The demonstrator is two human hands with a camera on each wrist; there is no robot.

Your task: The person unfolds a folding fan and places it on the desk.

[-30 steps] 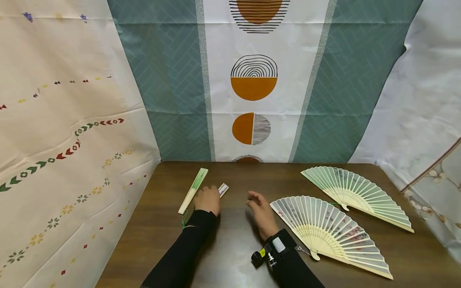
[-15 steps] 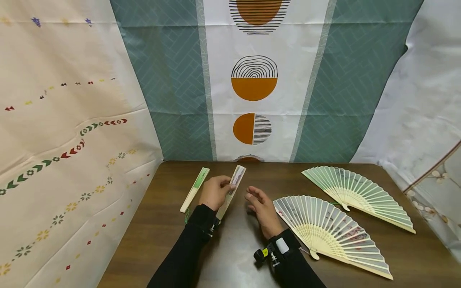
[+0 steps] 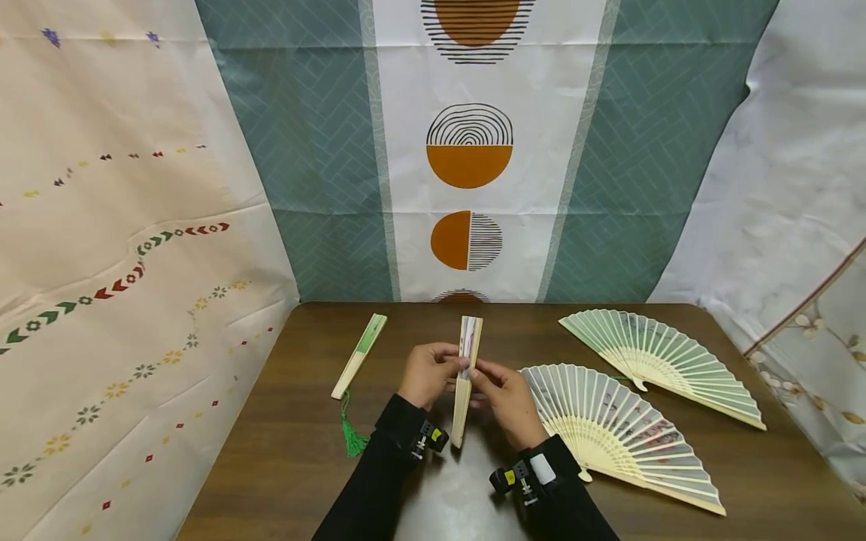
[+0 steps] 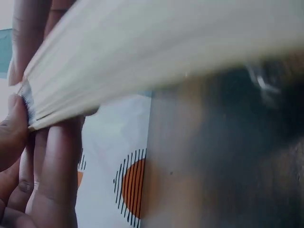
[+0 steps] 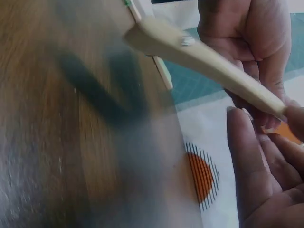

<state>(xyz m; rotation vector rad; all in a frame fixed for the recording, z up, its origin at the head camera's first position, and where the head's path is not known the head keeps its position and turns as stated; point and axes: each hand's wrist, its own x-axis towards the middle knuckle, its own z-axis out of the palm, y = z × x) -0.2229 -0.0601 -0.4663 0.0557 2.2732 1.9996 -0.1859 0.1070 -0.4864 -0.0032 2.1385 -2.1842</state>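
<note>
A folded hand fan (image 3: 462, 409) with pale ribs and a white printed leaf stands nearly upright over the middle of the table in the head view. My left hand (image 3: 428, 373) pinches it from the left, thumb across its middle. From the other side my right hand (image 3: 509, 400) grips it too, thumb near the ribs' upper part. Close up in the left wrist view, the fan (image 4: 142, 52) stretches blurred from the fingers to the upper right. The right wrist view shows its rivet end (image 5: 185, 42) pointing away from both hands.
A folded green fan (image 3: 368, 338) with a green tassel (image 3: 353, 439) lies on the left of the brown table (image 3: 284, 451). On the right, a spread white fan (image 3: 622, 436) and a spread green fan (image 3: 666, 368) lie close together. Patterned cloths (image 3: 325, 150) hang behind.
My left hand has picked up the white folded fan from beside the green one and brought it right, turning it more upright. My right hand has come onto it.
</note>
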